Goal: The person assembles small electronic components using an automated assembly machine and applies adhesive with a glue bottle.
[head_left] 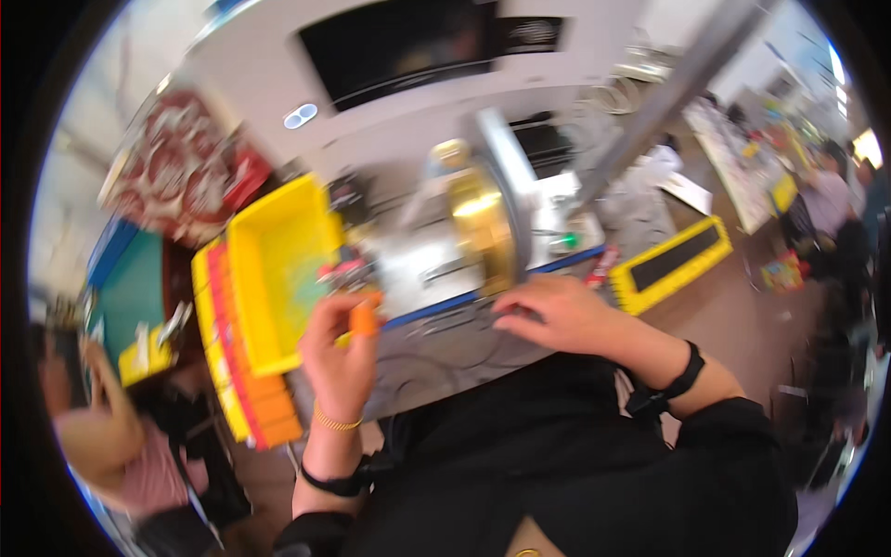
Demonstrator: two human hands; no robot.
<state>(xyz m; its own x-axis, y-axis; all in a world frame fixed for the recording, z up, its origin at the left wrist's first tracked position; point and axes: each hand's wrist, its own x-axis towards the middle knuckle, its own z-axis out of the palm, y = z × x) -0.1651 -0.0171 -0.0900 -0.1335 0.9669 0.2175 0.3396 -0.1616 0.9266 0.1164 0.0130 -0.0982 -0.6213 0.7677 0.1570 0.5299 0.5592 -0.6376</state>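
My left hand (pixel 336 364) is raised beside the right side of a yellow plastic bin (pixel 252 243). Its thumb and forefinger come together in a pinch, with an orange finger cover (pixel 364 319) at the tip; anything between them is too blurred to make out. Just beyond the fingertips lies a small cluster of red and silvery parts (pixel 351 273). At the front edge of the bench, my right hand (pixel 564 314) has its fingers loosely bent and apart, with nothing visible in them. It is close to the lower end of a brass-coloured wheel (pixel 481 218) on a bench machine.
Under the wheel, a shiny metal plate (pixel 413 278) has a blue front edge. A yellow tray with a dark strip (pixel 670 265) lies to the right. Stacked orange and yellow bins (pixel 269 408) stand at the left. A grey post (pixel 673 93) slants overhead. Another person (pixel 121 446) sits at left.
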